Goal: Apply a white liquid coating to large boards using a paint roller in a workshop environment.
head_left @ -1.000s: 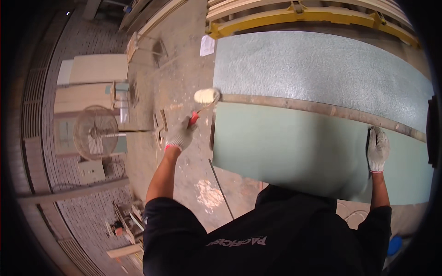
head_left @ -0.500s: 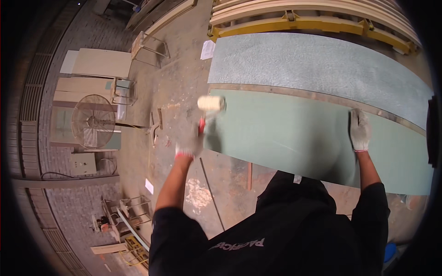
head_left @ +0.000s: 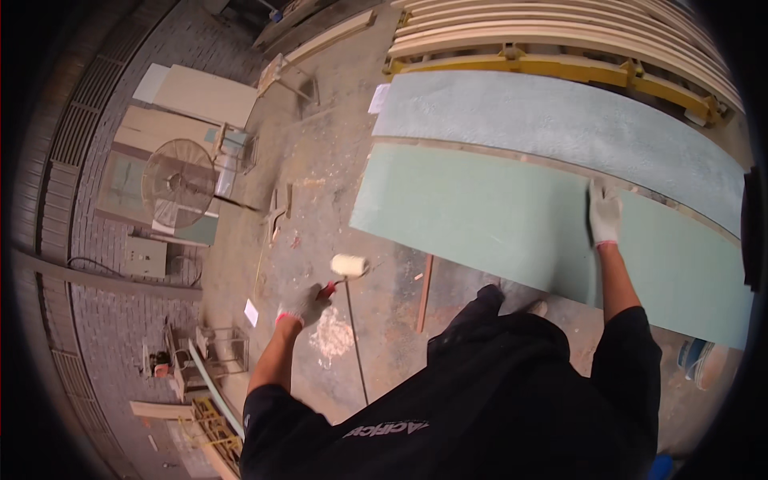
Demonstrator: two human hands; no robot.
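My left hand, in a whitish knit glove with a pink cuff, is closed around the red handle of a paint roller. The roller's cream sleeve is over the floor, off the near left edge of a long pale-green panel. My right hand, gloved alike, lies over the green panel with its fingers stretched toward the far edge; nothing shows in it. Beyond a narrow gap lies a second long panel, blue-grey and unevenly textured.
Stacked wooden boards rest on a yellow metal frame behind the panels. A pedestal fan stands at the left before leaning sheets. A brown strip and whitish residue are on the floor. A blue-and-white container is at the right.
My left hand has drawn the roller off the green panel, down toward me and over the floor. My right hand has shifted a little left and toward the panel's far edge.
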